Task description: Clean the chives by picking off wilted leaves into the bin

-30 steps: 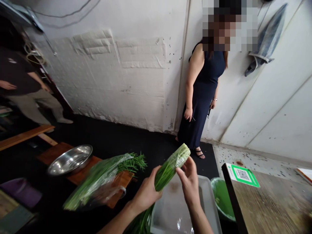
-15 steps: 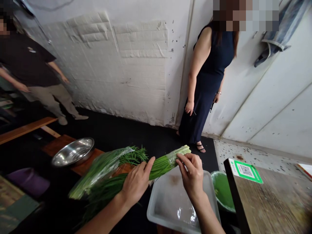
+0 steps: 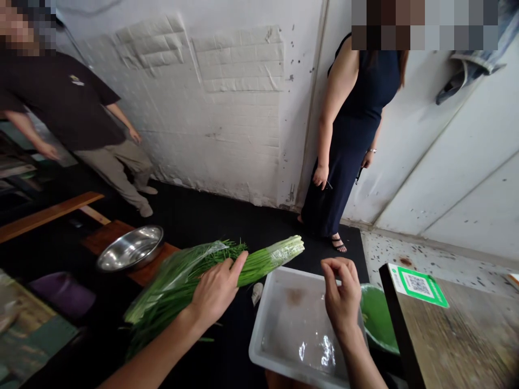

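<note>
My left hand is wrapped round a bunch of garlic chives, with its pale cut ends pointing right and its leaves trailing down to the left. Clear plastic wrapping binds the bunch near those ends. Apart from the bunch, my right hand is held over the right side of a white plastic tray, thumb and fingers pinched together. Whether anything is between them cannot be made out. Behind my left hand lies another bunch of green stalks in a clear plastic bag.
A steel bowl rests on a brown wooden bench. Right of the tray are a green-lined bin and a wooden table with a QR sign. Two people stand near the wall, a dark shirt left, a navy dress right.
My right hand has come off the wrapped end of the chives and moved right. The bunch shifted slightly left in my left hand. The person at left has stepped rightward.
</note>
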Available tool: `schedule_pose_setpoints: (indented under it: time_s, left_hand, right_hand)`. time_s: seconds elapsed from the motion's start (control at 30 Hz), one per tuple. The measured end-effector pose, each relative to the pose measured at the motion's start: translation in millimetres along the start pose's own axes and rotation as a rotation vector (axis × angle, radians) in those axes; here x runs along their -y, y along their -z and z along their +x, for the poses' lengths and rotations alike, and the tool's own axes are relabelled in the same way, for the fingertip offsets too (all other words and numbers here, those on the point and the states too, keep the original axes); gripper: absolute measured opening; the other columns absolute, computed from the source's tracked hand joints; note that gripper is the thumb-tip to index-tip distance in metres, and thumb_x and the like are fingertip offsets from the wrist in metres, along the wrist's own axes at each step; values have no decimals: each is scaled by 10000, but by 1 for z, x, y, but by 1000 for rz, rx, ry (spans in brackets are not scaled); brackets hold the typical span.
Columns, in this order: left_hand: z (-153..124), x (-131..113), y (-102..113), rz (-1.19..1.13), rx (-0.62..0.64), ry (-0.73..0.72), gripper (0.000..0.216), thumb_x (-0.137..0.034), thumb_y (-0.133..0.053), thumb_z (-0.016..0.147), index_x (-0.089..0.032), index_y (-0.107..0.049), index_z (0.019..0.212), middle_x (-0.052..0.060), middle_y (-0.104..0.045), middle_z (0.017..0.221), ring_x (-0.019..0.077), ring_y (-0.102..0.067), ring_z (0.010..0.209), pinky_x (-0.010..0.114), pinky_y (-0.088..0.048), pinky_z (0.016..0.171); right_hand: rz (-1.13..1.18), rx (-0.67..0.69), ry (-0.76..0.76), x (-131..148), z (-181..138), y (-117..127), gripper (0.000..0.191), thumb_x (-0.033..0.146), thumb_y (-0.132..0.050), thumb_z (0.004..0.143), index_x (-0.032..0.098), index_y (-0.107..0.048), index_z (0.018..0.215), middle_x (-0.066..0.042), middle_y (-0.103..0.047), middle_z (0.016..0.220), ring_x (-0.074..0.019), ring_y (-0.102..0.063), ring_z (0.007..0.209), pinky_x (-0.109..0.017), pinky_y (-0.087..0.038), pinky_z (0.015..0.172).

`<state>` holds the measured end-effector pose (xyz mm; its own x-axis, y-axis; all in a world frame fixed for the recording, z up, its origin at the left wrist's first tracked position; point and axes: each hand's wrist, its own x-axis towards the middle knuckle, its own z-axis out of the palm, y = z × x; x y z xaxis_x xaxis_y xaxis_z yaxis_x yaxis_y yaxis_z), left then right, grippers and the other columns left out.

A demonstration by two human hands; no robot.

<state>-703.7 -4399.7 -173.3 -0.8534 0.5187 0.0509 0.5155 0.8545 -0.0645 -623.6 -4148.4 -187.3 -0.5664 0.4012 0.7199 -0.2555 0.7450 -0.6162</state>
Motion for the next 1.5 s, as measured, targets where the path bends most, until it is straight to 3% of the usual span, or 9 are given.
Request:
schedule_pose_setpoints:
  time_s: [0.17, 0.3, 0.5, 0.63, 0.8, 0.9, 1.1, 1.3, 1.5]
  left_hand:
    - [-1, -3, 2, 48, -14, -36, 708, 29, -471, 795, -174, -382, 1467, 123, -680, 1001, 288, -687, 895, 426, -569, 807]
    - [1, -10, 1, 107, -13, -44, 723, 66, -384, 793, -189, -396, 1468, 113, -678, 949, 285, -694, 853, 409, -572, 761]
    - [3, -10, -5, 24, 70, -13, 776, 59, -446, 746, -200, -363, 1473, 109, -681, 991, 283, -701, 873, 379, -562, 742]
    - [5, -14, -4, 9, 75, -7, 765, 49, -454, 739, -200, -371, 1458, 109, -676, 1016, 281, -696, 902, 373, -553, 758]
    - [13, -15, -3, 27, 77, -18, 743, 55, -405, 760, -219, -381, 1451, 97, -678, 978, 264, -696, 884, 361, -544, 748]
    - [13, -14, -6, 25, 96, -12, 740, 54, -403, 766, -208, -378, 1458, 104, -680, 983, 270, -695, 884, 367, -546, 744]
    - [9, -15, -20, 36, 145, -20, 766, 81, -379, 762, -204, -381, 1473, 125, -685, 992, 283, -695, 896, 390, -550, 764]
    - [7, -13, -31, -10, 172, -31, 760, 48, -452, 763, -194, -375, 1479, 140, -683, 994, 303, -694, 901, 404, -544, 768]
    - [4, -6, -34, -66, 200, 24, 667, -38, -492, 828, -200, -390, 1467, 132, -697, 1026, 308, -687, 936, 399, -530, 778]
  right_hand:
    - [-65, 132, 145, 3, 2, -27, 174, 276, -568, 937, 227, -641, 1088, -68, -607, 944, -209, -567, 867, -364, -487, 767]
    - [-151, 195, 147, 5, -3, -53, 199, 202, -472, 962, 198, -607, 815, -53, -586, 779, -195, -498, 739, -338, -430, 693]
    - [114, 344, -116, 14, -15, -47, 263, 268, -431, 969, 214, -478, 715, -31, -542, 747, -174, -506, 697, -291, -418, 639]
    - [180, 308, -264, 25, -17, -34, 237, 362, -428, 961, 216, -526, 801, -39, -577, 761, -183, -545, 695, -311, -434, 670]
    - [499, 488, -668, 18, -13, -31, 388, 587, -432, 917, 216, -518, 841, 46, -510, 492, -134, -462, 427, -260, -348, 478]
    - [620, 587, -769, 8, -10, -33, 472, 675, -480, 839, 213, -486, 747, 70, -456, 434, -105, -420, 385, -237, -314, 452]
    - [525, 764, -774, -7, -11, -37, 411, 568, -681, 703, 194, -509, 699, 76, -419, 529, -78, -361, 443, -232, -257, 461]
    - [580, 923, -635, -3, -12, -31, 327, 466, -652, 772, 173, -544, 676, 51, -372, 605, -98, -323, 596, -253, -242, 572]
    - [463, 806, -524, 6, -18, -30, 219, 357, -628, 804, 177, -574, 693, -3, -522, 752, -140, -457, 722, -266, -345, 671]
